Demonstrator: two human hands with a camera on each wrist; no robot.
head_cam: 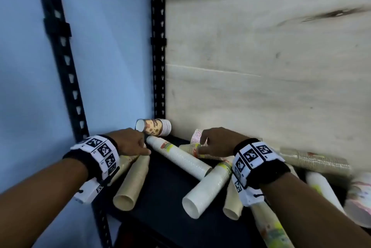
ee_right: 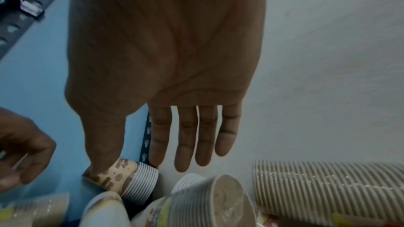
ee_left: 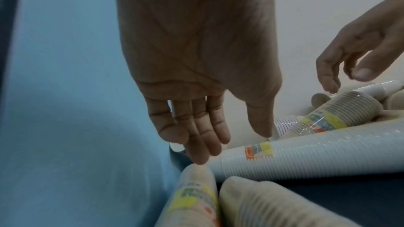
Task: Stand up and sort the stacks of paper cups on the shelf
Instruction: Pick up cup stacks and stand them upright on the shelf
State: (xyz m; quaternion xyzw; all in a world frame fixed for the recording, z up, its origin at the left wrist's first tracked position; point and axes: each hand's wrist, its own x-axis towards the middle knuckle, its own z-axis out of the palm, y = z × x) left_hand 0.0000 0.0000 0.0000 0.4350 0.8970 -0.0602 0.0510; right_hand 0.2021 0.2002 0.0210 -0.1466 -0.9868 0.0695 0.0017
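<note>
Black steel carries everything here: from the head view I see the dark shelf (head_cam: 164, 197) littered with stacks of paper cups lying on their sides. I count two kraft-brown stacks (head_cam: 131, 181) side by side at the left edge, a long white stack (head_cam: 178, 157) running diagonally across the middle, a second white stack (head_cam: 206, 189) crossing its lower end, and a short brown-patterned stack (head_cam: 153, 127) in the back corner against the perforated upright (head_cam: 158, 47). More stacks pile up at the right, too blurred for me to number. My left hand (head_cam: 130, 143) hovers over the tops of the kraft stacks, fingers bent downward; my right hand (head_cam: 216, 145) sits above a small pink-striped stack (head_cam: 195, 136).

From the left wrist I see that hand (ee_left: 196, 58) with palm spread and fingers straight, holding nothing, the fingertips (ee_left: 200, 159) just above a stack bearing a yellow label (ee_left: 194, 199). The white stack (ee_left: 317, 154) lies just beside it, ribbed along its length.

From the right wrist, that hand (ee_right: 161, 58) is likewise flat and empty, four fingers extended and slightly apart. Below it lie the patterned stack (ee_right: 129, 180) and a ribbed kraft stack (ee_right: 328, 189), neither touched as far as I can tell.
</note>
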